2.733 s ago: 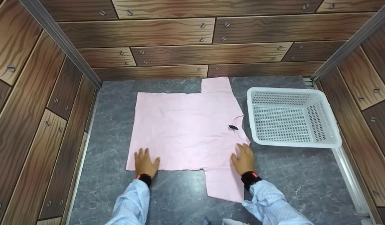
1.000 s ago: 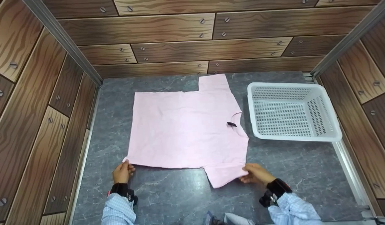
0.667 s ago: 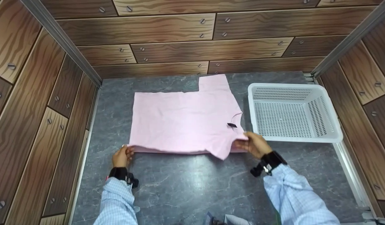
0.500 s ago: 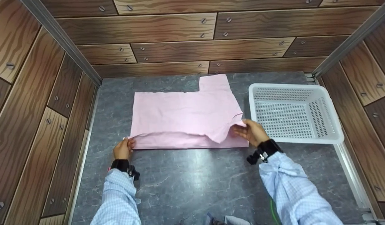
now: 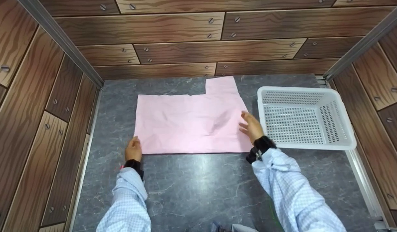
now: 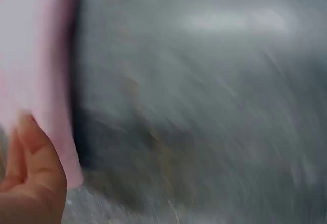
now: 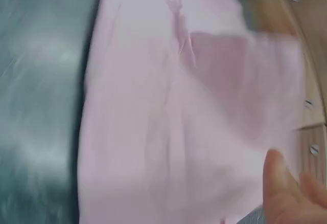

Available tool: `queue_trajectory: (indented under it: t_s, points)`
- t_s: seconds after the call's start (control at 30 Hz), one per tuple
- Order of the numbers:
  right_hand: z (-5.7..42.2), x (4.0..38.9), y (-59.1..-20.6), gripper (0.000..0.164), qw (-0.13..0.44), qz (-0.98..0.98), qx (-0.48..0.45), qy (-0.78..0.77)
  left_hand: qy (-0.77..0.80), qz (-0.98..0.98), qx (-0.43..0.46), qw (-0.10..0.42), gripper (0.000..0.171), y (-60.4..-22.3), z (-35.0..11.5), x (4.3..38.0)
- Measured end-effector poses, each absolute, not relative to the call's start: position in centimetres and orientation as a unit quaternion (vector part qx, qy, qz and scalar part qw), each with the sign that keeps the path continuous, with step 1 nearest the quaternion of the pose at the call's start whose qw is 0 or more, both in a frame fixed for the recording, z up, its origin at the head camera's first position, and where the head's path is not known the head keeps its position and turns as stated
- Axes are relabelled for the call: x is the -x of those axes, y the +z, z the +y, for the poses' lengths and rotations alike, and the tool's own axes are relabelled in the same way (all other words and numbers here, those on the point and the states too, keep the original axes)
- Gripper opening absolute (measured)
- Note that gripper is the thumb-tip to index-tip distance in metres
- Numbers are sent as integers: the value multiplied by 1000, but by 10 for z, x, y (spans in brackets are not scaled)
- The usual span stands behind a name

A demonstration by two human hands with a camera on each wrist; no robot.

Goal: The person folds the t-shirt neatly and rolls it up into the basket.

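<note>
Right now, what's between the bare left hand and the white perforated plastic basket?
In the head view: a folded pink cloth garment, then the right hand at its edge nearest the basket.

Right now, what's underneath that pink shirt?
The grey marbled surface, which shows along the edges of the pink shirt. The area directly beneath is covered by the cloth, so I can't tell whether anything else lies there.
</note>
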State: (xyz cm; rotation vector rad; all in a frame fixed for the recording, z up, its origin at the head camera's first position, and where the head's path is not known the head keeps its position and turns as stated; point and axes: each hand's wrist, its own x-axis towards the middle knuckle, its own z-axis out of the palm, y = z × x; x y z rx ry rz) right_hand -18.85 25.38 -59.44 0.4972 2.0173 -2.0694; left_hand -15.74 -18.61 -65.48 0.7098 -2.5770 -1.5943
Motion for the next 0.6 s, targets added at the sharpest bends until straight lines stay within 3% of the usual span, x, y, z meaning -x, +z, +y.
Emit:
queue_trajectory:
  t_s: [0.1, 0.2, 0.4, 0.6]
  points:
    - [245, 172, -619, 45, 78, 840, -92, -529, -368, -922, -116, 30, 37, -674, -179, 148]
    - [239, 153, -645, 48, 49, 935, -7, -351, -278, -959, -51, -1, 47, -691, -169, 138]
    - [246, 125, -690, 58, 90, 972, 79, -202, -203, -965, -83, -142, 68, -698, -155, 124]
    - [252, 104, -712, 56, 60, 979, 103, -165, -175, -966, -98, -165, 69, -708, -153, 111]
